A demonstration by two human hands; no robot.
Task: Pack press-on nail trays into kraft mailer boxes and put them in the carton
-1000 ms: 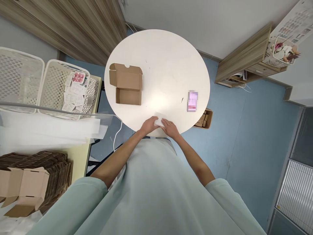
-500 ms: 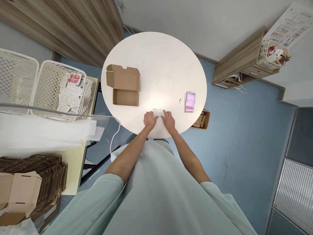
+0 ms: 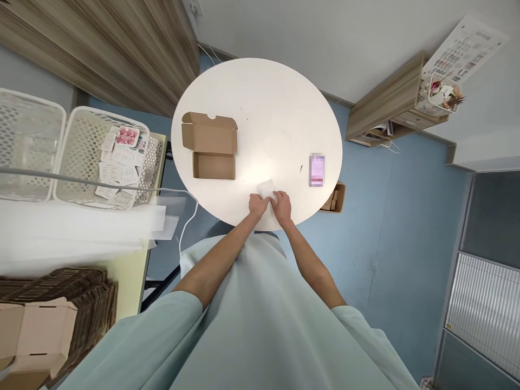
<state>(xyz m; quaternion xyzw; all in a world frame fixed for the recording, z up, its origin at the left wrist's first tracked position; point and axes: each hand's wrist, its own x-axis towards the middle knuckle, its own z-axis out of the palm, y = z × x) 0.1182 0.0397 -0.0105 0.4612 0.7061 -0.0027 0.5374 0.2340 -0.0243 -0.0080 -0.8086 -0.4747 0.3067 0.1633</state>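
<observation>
Both hands meet at a small white wrapped packet near the front edge of the round white table. My left hand is closed on the packet's near left side, and my right hand grips its near right side, thumbs close together. What lies inside the white wrapping is hidden. To the left stands an open brown cardboard box with its lid folded back. A blurred-out pink and purple item rests at the right of the table.
Left of the table, a side table holds white plastic baskets with cards, white sheets and stacked flat cardboard boxes. A white cable hangs nearby. Below the table's right edge sits an open carton.
The white packet has been turned at an angle, and more of it shows beyond my fingers. My hands have come closer together at its near edge. The camera view has shifted slightly.
</observation>
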